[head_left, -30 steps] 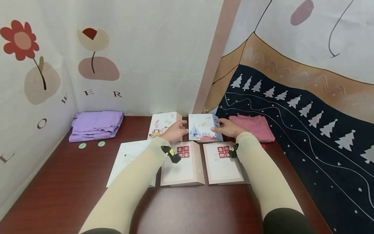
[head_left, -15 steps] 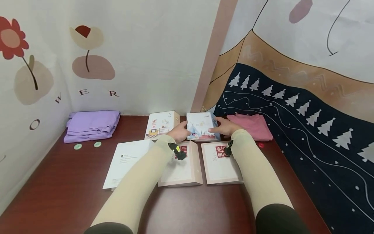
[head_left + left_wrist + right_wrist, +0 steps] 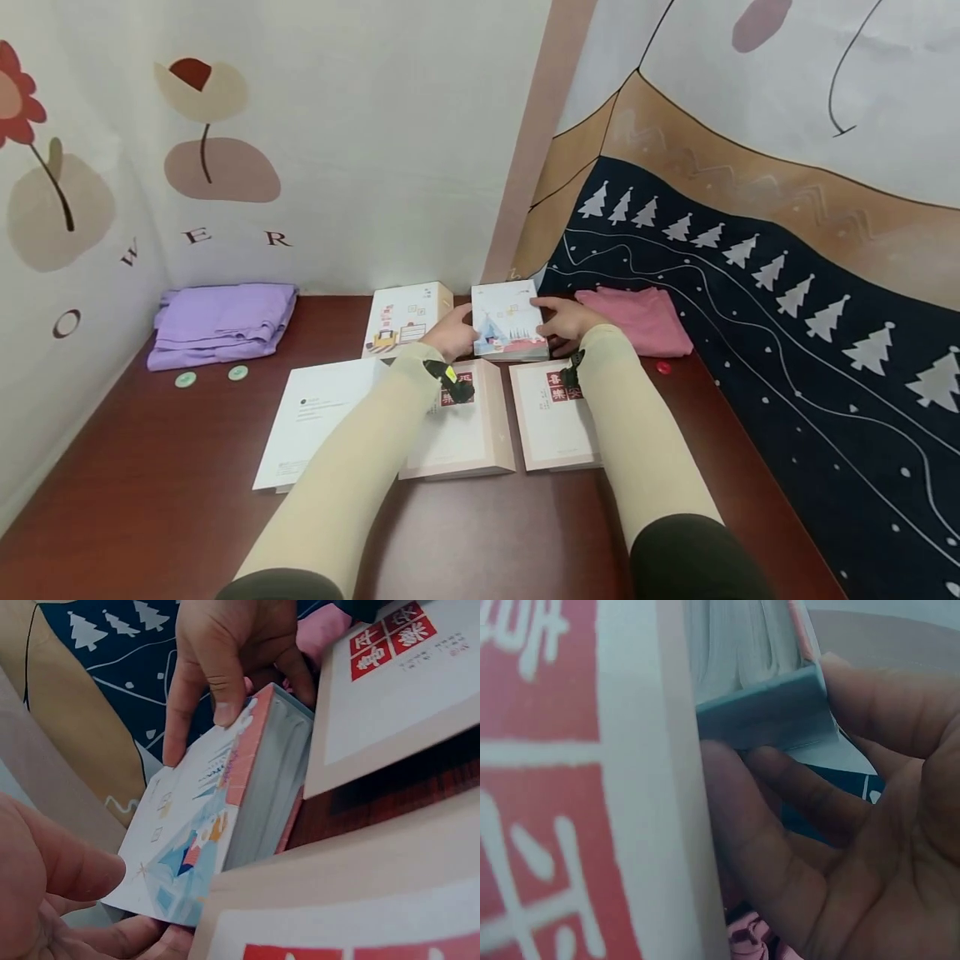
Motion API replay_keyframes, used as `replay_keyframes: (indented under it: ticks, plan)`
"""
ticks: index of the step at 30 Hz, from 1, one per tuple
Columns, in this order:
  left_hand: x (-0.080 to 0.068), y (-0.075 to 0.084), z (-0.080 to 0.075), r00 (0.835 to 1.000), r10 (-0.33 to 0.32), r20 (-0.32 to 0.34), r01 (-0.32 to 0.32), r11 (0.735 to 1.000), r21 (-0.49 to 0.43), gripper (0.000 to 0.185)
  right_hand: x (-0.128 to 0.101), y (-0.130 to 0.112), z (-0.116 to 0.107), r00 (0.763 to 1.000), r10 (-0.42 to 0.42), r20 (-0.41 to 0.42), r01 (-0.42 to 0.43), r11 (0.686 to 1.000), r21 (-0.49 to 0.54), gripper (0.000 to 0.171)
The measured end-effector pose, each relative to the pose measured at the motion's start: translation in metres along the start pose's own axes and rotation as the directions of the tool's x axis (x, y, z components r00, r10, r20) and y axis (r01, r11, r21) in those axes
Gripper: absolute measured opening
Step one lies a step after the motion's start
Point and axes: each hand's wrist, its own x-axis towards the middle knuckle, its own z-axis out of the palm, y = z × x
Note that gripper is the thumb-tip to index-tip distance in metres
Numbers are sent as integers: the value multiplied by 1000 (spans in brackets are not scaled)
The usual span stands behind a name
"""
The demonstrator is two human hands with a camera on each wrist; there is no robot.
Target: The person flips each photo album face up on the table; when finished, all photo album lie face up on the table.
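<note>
A thick white book (image 3: 510,317) with a blue tent and a pink border on its cover is held between both hands at the back of the table. My left hand (image 3: 452,333) holds its left edge; the left wrist view shows the thumb (image 3: 86,870) over the cover side and fingertips at the lower edge. From the right, my right hand (image 3: 566,321) grips the opposite edge, with thumb and forefinger on the cover in the left wrist view. Close up in the right wrist view, its other fingers (image 3: 780,832) press the blue side, below the pale page edges.
Two matching books (image 3: 457,425) with red character squares lie in front. A blank-looking white book (image 3: 322,417) and a truck-cover book (image 3: 405,321) lie left. Purple cloth (image 3: 225,325), green discs (image 3: 185,380), pink cloth (image 3: 637,321) and a red disc (image 3: 663,367) surround them.
The tent book has turned so that its blue right side no longer shows in the head view. My left hand has come in to its left edge. The head view has shifted slightly.
</note>
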Motion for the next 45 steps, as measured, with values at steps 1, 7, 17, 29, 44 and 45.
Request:
replay_keyframes:
  ticks: [1,7,17,29,44,45]
  plan:
    - [0,0,-1,1000,-6,-4,6,1000,-14,76,0,-1,1,1000,3,1,-3,1000,5,71]
    - [4,0,-4,998,-48,-49,45,997,-55,74,-1,-6,5,1000,0,-9,1,999,44,69]
    - [9,-1,-5,998,-39,-45,34,993,-115,73,3,-5,5,1000,17,4,-17,995,99,70]
    - [0,9,-2,1000,23,-8,-25,964,-265,72,2,0,4,1000,5,14,-6,998,68,72]
    - [-6,18,-7,993,97,-67,-114,940,-320,73,-27,-27,28,960,-278,-24,275,957,-94,67]
    - [-8,20,-6,991,116,-64,-130,934,-334,73,-28,-27,29,960,-279,-23,277,959,-52,68]
